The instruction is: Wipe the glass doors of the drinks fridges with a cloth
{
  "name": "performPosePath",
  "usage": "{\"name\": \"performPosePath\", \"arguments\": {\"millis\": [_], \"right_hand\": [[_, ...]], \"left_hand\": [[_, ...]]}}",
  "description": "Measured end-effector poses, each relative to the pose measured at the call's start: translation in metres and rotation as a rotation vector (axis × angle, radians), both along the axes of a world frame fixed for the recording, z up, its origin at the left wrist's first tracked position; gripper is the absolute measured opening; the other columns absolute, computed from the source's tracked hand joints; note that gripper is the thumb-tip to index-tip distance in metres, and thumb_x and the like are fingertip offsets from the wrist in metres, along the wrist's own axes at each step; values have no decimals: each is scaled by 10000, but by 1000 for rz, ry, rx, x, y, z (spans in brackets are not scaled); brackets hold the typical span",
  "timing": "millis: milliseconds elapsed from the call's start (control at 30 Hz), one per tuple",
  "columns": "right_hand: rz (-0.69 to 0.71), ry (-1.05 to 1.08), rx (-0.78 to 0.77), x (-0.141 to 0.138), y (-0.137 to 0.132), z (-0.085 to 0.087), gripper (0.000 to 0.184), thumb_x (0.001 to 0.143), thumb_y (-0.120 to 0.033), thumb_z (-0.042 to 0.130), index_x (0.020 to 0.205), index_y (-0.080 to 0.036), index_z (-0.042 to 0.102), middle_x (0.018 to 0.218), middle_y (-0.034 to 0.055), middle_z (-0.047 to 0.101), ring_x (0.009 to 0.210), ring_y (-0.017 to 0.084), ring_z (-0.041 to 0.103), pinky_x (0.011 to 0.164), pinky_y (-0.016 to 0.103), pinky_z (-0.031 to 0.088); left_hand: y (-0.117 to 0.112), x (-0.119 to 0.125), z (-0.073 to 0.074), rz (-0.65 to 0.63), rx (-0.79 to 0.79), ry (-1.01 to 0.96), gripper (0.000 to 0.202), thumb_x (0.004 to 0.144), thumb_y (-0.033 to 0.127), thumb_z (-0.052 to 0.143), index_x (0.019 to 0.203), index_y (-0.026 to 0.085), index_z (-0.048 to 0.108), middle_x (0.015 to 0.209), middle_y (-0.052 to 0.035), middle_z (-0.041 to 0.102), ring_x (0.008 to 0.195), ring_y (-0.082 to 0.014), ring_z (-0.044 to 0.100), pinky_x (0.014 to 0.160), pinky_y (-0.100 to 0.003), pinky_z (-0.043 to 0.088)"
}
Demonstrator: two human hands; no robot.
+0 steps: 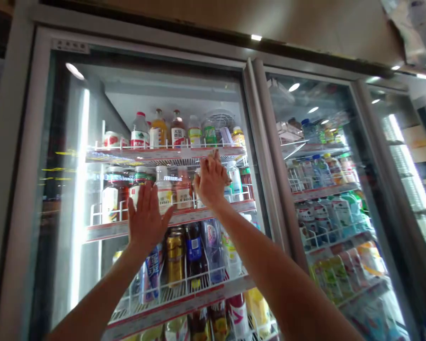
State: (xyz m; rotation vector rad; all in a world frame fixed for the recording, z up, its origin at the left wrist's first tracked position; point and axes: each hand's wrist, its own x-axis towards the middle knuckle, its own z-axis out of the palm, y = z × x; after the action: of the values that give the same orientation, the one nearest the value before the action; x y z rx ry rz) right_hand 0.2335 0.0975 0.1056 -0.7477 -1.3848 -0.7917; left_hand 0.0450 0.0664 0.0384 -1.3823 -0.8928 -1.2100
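Two o'clock from the spread left hand [147, 219], the right hand [211, 183] clutched a pale, crumpled cloth [215, 154], likely soft, best gripped centrally.

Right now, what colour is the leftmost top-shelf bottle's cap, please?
The cap is red; head view.

My left hand [147, 219] and right hand [211, 182] are showing dark against shelves [145, 155] that a white tube [80, 199] is lighting brightly from the left. Oval reflections [74, 71] are glaring on the glass [170, 85]; wide-angle distortion is slanting the door frames [270, 142]; blur is softening the right side.
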Motion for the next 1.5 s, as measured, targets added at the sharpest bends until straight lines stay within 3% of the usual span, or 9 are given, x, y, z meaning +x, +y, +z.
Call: {"name": "performPosePath", "arguments": {"millis": [200,300,467,667,800,900,1133,1300,1500], "right_hand": [[-68,212,38,82,33,6,518,911,-252,294,1424,-184,297,1471,142,329,1373,326,268,1047,629,274],[-73,182,6,51,21,-10,539,913,-223,264,1444,-132,257,1493,156,289,1398,297,228,1064,561,308],[-66,-503,107,17,5,-41,529,921,-238,330,1444,-276,260,1502,8,319,1404,180,241,1140,445,254],[-50,264,79,82,33,-24,534,922,-259,265,1443,-147,282,1485,165,311,1379,325,269,1047,623,284],[-35,-101,87,32,14,-69,589,907,-196,313,1479,-211,169,1522,89,260,1410,248,218,1078,511,321],[-52,-464,81,30,4,-100,584,912,-202,345,1469,-277,187,1500,20,325,1402,187,245,1121,448,273],[-133,228,12,65,20,-94,605,909,-229,299,1485,-154,134,1528,140,219,1400,299,226,1062,560,294],[-94,-450,85,27,4,-124,668,907,-204,347,1489,-279,28,1515,25,290,1406,196,232,1114,440,283],[-171,224,120,63,15,-116,609,916,-197,309,1490,-202,108,1525,110,242,1390,278,261,1038,524,345]], "left_hand": [[-3,-16,-7,22,-23,23,725,896,497,392,1481,213,71,1522,-128,199,1410,-279,179,1144,-546,119],[-1,-14,-7,30,-21,29,723,900,498,383,1482,208,67,1524,-126,195,1414,-269,167,1148,-535,110],[-2,-16,-8,44,-3,40,730,898,492,396,1482,195,72,1515,-146,214,1409,-281,183,1141,-541,125],[0,-15,-7,18,-15,30,733,898,483,399,1482,192,66,1519,-141,202,1412,-279,173,1150,-531,100],[-2,-14,-7,18,-40,28,716,899,486,391,1479,173,110,1513,-149,215,1412,-283,173,1149,-525,98],[-11,-17,-27,68,-49,53,678,917,434,377,1478,167,107,1505,-145,242,1412,-263,175,1148,-502,118],[-20,-32,-97,147,-25,96,670,913,369,409,1475,157,112,1486,-142,288,1419,-227,152,1152,-466,101],[-17,-33,-97,137,-24,76,681,906,371,428,1476,173,110,1490,-124,282,1417,-218,162,1158,-447,90],[-18,-30,-98,144,-56,60,703,904,366,428,1478,177,70,1502,-115,251,1419,-217,147,1161,-449,65]]}}
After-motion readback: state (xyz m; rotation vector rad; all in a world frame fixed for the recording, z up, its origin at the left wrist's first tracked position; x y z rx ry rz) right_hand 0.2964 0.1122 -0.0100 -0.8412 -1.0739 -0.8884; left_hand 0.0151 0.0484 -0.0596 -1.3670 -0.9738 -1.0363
